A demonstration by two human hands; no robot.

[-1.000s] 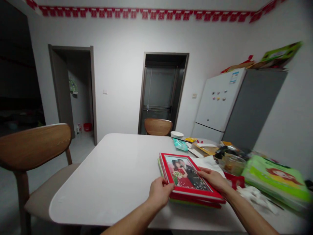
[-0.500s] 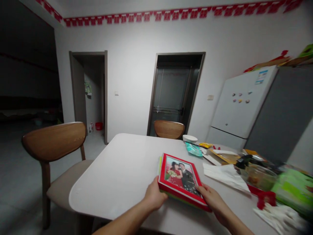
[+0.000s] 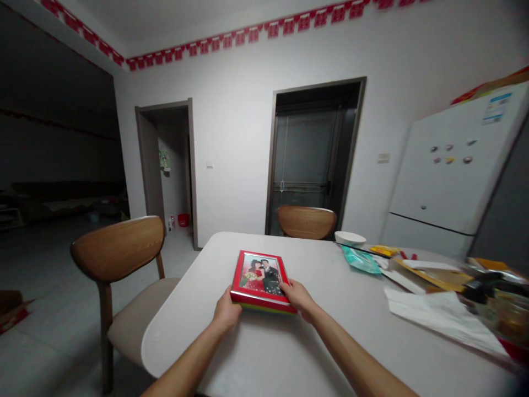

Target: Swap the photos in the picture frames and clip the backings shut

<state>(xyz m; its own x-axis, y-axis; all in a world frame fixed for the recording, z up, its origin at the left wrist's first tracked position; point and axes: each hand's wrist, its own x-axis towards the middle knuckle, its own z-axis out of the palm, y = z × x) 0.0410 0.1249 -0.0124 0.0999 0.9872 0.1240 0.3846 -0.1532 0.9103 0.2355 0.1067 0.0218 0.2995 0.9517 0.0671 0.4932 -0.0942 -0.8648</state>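
The left hand (image 3: 227, 311) and right hand (image 3: 301, 300) both have fingers curled in a grasp on the red picture frame (image 3: 261, 275), which sits between them, face up. The left fingers hold its near left corner; the right thumb lies over the front, the other right fingers mostly hidden at the edge. Just below the frame, between the fingers, a green layer (image 3: 264, 308) shows; if it is a separate piece, a grip on the red part alone could let it slide out. The thumb might also smear the front. Under the fingers is the desk (image 3: 264, 358); whether the frame touches it I cannot tell, so a loosened corner might knock down on it. Left of the left fingers, past the desk's edge, stands a chair (image 3: 119, 248); a swing too far that way could tip the frame off. Well right of the right fingers lies white paper (image 3: 438, 314), and beyond them a teal packet (image 3: 361, 260) and a bowl (image 3: 350, 239), which a wide sweep could push.
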